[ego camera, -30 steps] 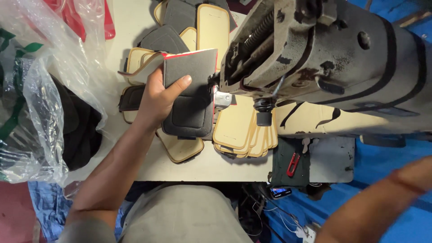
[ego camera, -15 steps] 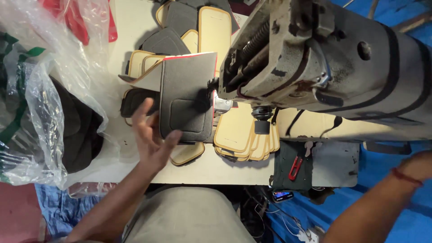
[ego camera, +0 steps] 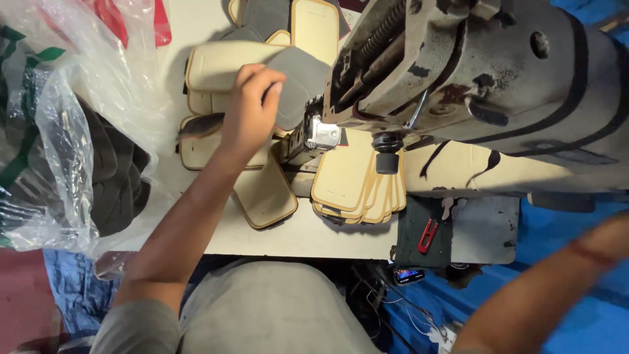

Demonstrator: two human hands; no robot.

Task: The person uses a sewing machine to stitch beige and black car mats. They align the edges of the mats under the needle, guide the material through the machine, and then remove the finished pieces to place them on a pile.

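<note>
At the near edge of the pale surface (ego camera: 295, 239), the person's lap shows in grey, and the left arm reaches up and away from it. To the right, the right arm is a blur at the bottom corner; its hand is out of sight. A little further in, a red clip (ego camera: 427, 235) lies on a dark mat beside a small pile of tan pads (ego camera: 350, 180), stacked one on another with their long sides running away from the person. One more tan pad (ego camera: 264, 196) lies alone just left of the pile, tilted. Further on, the left hand (ego camera: 252, 108) rests on a grey pad (ego camera: 298, 78). The grip is half closed, fingers curled over the near edge of that grey pad, thumb hidden below. The grey pad lies flat, its long side running left to right, its right end close to the needle part of the big worn sewing machine (ego camera: 472, 85). It lies on top of cream pads. At the left, a clear plastic bag (ego camera: 59, 144) holds dark pieces. Farthest away, more grey and tan pads lie near the top edge.
</note>
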